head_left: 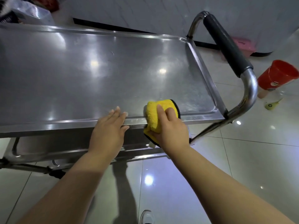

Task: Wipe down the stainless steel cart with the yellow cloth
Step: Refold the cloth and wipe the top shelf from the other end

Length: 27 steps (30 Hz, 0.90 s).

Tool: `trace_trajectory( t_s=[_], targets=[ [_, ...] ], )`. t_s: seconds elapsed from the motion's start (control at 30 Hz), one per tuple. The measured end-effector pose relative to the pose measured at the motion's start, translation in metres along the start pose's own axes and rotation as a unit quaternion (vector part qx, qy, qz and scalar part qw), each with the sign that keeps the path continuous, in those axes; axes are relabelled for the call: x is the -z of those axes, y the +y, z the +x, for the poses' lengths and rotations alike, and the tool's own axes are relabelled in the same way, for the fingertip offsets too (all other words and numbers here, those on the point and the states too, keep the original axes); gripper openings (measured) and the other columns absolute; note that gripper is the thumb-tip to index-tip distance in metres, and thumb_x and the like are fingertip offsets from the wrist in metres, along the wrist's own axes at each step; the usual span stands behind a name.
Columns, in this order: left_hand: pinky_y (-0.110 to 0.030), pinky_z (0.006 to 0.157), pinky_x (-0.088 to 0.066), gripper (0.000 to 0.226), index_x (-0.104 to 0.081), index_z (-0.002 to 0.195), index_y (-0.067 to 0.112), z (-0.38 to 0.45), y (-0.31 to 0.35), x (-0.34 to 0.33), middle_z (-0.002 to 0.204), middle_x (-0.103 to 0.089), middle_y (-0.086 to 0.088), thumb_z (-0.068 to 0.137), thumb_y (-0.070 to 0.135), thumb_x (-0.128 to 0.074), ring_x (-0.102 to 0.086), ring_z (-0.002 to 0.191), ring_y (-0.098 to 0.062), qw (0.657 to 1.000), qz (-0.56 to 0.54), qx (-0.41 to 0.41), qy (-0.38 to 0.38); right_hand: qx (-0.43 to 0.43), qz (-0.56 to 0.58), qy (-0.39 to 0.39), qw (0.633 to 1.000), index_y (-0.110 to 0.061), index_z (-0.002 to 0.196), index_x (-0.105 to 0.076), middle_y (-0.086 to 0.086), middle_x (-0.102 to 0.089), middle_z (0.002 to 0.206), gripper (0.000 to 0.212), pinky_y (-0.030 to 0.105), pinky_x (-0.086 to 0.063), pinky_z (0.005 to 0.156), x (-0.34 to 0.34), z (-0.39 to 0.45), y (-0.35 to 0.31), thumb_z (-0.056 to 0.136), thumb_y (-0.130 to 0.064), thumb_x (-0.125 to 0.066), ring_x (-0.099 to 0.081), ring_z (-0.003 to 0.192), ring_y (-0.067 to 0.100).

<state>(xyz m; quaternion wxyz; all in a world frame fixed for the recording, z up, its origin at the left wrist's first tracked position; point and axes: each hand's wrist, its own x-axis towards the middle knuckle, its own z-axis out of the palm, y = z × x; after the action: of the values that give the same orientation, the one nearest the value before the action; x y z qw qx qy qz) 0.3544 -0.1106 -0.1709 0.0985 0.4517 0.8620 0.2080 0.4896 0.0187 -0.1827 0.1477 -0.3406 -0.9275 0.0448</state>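
Gripping yellow cloth (155,115) in curled right hand (171,131), left hand (110,130) flat on cart (80,75) rim

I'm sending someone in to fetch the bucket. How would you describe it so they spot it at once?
Start at the stainless steel cart and go to the end with its black-gripped push handle. On the tiled floor just past it stands the red plastic bucket, tilted. Nothing else there is bright red; the pink item by the wall is paler and flatter.

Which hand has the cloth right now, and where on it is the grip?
The right hand grips the folded yellow microfibre cloth around its near, bunched end. The left hand holds nothing, resting flat on the stainless steel cart rim.
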Motion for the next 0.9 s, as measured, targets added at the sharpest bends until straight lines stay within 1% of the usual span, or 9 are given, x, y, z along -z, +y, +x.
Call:
trace_trajectory(
  t_s=[0.13,0.2,0.27,0.3,0.4,0.47,0.57,0.7,0.9],
  targets=[
    [-0.028,0.109,-0.024,0.043,-0.047,0.137,0.019,-0.006,-0.011,0.012,0.145,-0.042,0.002,0.095,0.015,-0.053,-0.034,0.136,-0.017,0.998,-0.053,-0.015,0.001,0.021,0.012,-0.007,1.0,-0.008,0.128,-0.056,0.017,-0.058,0.101,0.092,0.029,-0.037,0.04,-0.001,0.003,-0.025,0.052,-0.048,-0.089,-0.055,0.052,0.035],
    [-0.035,0.104,-0.034,0.038,-0.056,0.129,0.015,-0.011,-0.018,0.021,0.133,-0.055,-0.003,0.091,0.016,-0.059,-0.047,0.124,-0.024,0.999,-0.045,-0.017,0.006,0.009,0.016,-0.047,0.999,-0.013,0.141,-0.042,0.019,-0.05,0.121,0.095,0.037,-0.046,0.052,0.005,0.0,-0.026,0.064,-0.049,-0.083,-0.059,0.077,0.04],
    [-0.043,0.096,-0.043,0.034,-0.062,0.117,0.012,-0.015,-0.029,0.029,0.118,-0.063,-0.006,0.085,0.021,-0.067,-0.056,0.109,-0.03,0.999,0.005,-0.027,0.027,0.018,0.025,-0.091,0.995,-0.021,0.151,-0.021,0.016,-0.033,0.14,0.098,0.042,-0.05,0.072,0.009,-0.007,-0.017,0.073,-0.049,-0.074,-0.051,0.106,0.04],
    [-0.046,0.095,-0.044,0.035,-0.064,0.114,0.011,-0.017,-0.038,0.033,0.115,-0.063,-0.008,0.082,0.023,-0.071,-0.056,0.107,-0.032,0.999,0.023,-0.02,0.037,0.031,0.026,-0.09,0.995,-0.022,0.152,-0.018,0.016,-0.031,0.143,0.099,0.043,-0.051,0.075,0.012,-0.01,-0.013,0.073,-0.048,-0.074,-0.05,0.109,0.04],
    [-0.053,0.096,-0.042,0.041,-0.066,0.112,0.009,-0.023,-0.069,0.045,0.116,-0.062,-0.013,0.078,0.03,-0.073,-0.053,0.111,-0.036,0.997,0.067,0.011,0.049,0.063,-0.03,-0.025,0.997,-0.023,0.143,-0.04,0.016,-0.05,0.128,0.097,0.042,-0.048,0.065,0.012,-0.015,-0.002,0.058,-0.047,-0.083,-0.054,0.087,0.041],
    [-0.052,0.095,-0.042,0.042,-0.067,0.11,0.01,-0.026,-0.088,0.052,0.115,-0.061,-0.014,0.078,0.035,-0.071,-0.052,0.11,-0.037,0.994,0.093,0.024,0.049,0.056,-0.075,0.023,0.995,-0.03,0.135,-0.048,0.009,-0.052,0.122,0.097,0.046,-0.046,0.071,0.007,-0.014,0.001,0.05,-0.055,-0.085,-0.043,0.093,0.034],
    [-0.051,0.096,-0.041,0.04,-0.066,0.111,0.012,-0.033,-0.104,0.06,0.12,-0.059,-0.015,0.08,0.037,-0.067,-0.05,0.113,-0.037,0.994,0.078,0.058,0.057,0.081,-0.058,0.053,0.994,-0.028,0.135,-0.044,0.016,-0.05,0.127,0.095,0.056,-0.046,0.081,-0.001,-0.009,-0.001,0.053,-0.053,-0.086,-0.042,0.114,0.041],
    [-0.052,0.097,-0.04,0.037,-0.065,0.118,0.012,-0.039,-0.113,0.06,0.127,-0.059,-0.012,0.085,0.03,-0.063,-0.05,0.119,-0.039,0.995,0.049,0.046,0.078,0.123,-0.002,0.078,0.989,-0.011,0.133,-0.05,0.027,-0.057,0.118,0.079,0.046,-0.051,0.076,-0.01,-0.004,-0.012,0.065,-0.034,-0.084,-0.06,0.096,0.044],
    [-0.056,0.095,-0.042,0.03,-0.069,0.11,0.009,-0.039,-0.118,0.05,0.12,-0.063,-0.015,0.084,0.024,-0.067,-0.055,0.112,-0.042,0.99,0.045,0.024,0.129,0.165,0.007,0.076,0.983,-0.021,0.137,-0.04,0.021,-0.059,0.112,0.088,0.044,-0.049,0.074,-0.022,0.006,-0.047,0.062,-0.036,-0.086,-0.06,0.089,0.04]
  ],
)
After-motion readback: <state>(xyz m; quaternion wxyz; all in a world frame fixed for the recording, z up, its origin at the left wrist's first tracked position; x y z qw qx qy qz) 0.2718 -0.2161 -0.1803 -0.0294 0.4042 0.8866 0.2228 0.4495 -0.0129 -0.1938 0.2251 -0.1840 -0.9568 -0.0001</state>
